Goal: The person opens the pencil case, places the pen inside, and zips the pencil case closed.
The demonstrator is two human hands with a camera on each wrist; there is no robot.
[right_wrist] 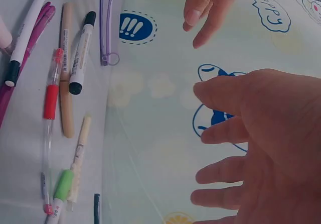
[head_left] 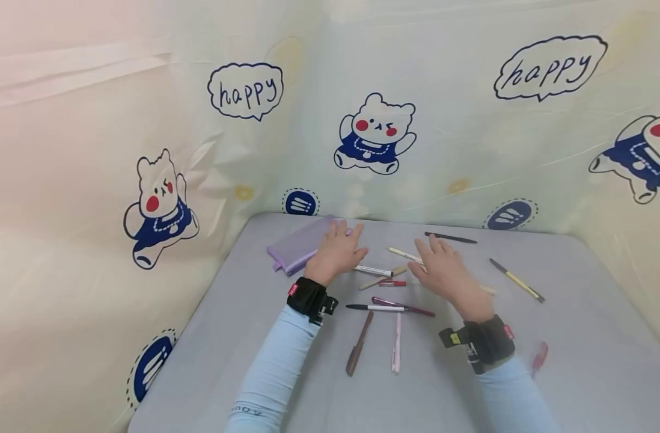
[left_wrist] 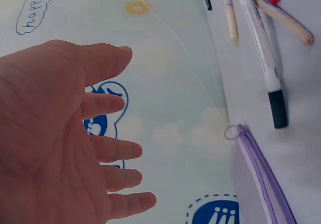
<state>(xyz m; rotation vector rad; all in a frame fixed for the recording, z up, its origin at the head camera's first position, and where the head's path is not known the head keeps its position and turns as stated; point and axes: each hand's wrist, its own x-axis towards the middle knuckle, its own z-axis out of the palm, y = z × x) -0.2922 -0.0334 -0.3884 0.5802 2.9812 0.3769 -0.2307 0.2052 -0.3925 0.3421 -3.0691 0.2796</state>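
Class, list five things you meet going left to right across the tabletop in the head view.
Purple zippered pouch, slim brown pen, slim pale-pink pen, thin black pen, yellow pen with dark ends.

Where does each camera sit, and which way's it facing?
Head: on the head, facing forward and down at left hand, right hand, sleeves and pens.
Left wrist: on that wrist, looking past its hand at printed backdrop and pens.
Right wrist: on that wrist, looking past its hand likewise; left fingers also show.
Wrist views share the purple pouch.
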